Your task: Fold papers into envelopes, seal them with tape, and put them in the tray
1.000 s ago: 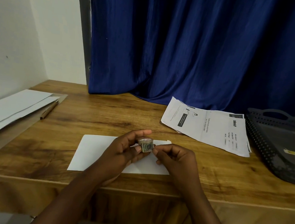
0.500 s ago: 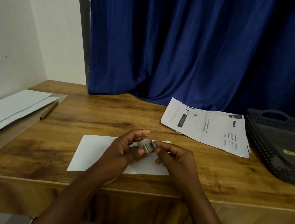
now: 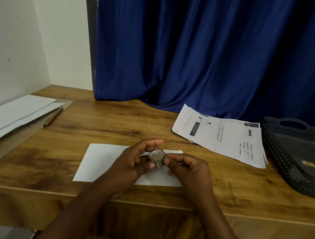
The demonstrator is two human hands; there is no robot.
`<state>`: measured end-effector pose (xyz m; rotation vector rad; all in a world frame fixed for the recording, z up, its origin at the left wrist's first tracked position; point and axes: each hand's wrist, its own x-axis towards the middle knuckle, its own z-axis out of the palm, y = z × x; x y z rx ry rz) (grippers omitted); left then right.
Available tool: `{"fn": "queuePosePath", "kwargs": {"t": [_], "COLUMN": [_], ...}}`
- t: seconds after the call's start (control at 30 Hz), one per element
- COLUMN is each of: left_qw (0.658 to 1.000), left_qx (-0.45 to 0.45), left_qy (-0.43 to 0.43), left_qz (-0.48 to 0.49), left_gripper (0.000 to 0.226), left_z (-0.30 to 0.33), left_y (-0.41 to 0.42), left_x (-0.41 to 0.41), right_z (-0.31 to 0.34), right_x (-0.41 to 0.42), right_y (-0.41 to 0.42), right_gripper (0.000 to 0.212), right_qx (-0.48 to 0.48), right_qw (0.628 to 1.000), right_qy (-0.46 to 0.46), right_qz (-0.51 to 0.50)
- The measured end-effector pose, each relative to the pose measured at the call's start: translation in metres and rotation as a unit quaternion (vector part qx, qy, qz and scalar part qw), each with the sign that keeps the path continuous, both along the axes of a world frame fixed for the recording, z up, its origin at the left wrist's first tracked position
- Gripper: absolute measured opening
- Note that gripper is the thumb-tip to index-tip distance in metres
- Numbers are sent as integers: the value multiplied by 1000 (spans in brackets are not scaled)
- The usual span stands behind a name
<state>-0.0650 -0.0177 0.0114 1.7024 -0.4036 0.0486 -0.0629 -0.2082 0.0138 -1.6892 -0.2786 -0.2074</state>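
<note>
Two hands on one tape roll (image 3: pixel 157 156), above folded envelope (image 3: pixel 107 163) (tray (image 3: pixel 285 167) far right): left hand (image 3: pixel 133 162) grips roll, right hand (image 3: pixel 186 169) pinches its edge. Peel slowly, keeping strip short.

- A desk corner in a room, likely a home or small office; which of the two cannot be told.
- A wooden desk (image 3: pixel 96 123) stands against plain white walls (image 3: pixel 25 23).
- A blue curtain (image 3: pixel 210 50) hangs behind it.
- Printed papers (image 3: pixel 220 137), a stack of white sheets (image 3: pixel 14 113), a pencil (image 3: pixel 53 117) and a dark plastic tray (image 3: pixel 279 154) lie on top.
</note>
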Motion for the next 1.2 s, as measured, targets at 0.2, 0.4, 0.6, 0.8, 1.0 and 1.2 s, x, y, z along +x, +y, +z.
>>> {"fn": "queuePosePath", "kwargs": {"t": [0.2,0.4,0.6,0.8,1.0,1.2], "left_qw": [1000,999,999,997,996,987], "left_qx": [15,9,-5,-31,-62,-128], "left_qy": [-3,-1,2,24,17,2], "left_qz": [4,31,51,64,60,102], "left_gripper": [58,53,49,46,45,51], "left_z": [0,0,-3,-6,-7,13], "left_y": [-1,-2,-3,-2,-3,20], "left_x": [0,1,2,5,6,1], "right_z": [-2,0,3,7,8,5], "right_x": [2,0,-2,-5,-6,-4], "right_y": [0,-3,-2,-5,-3,0], "right_gripper": [9,8,7,12,11,13], "right_qx": [-13,24,41,76,62,22], "right_qw": [1000,1000,999,996,996,996], "right_qy": [-3,-5,2,25,31,48], "right_qz": [-14,-17,-9,-27,-53,-71]}}
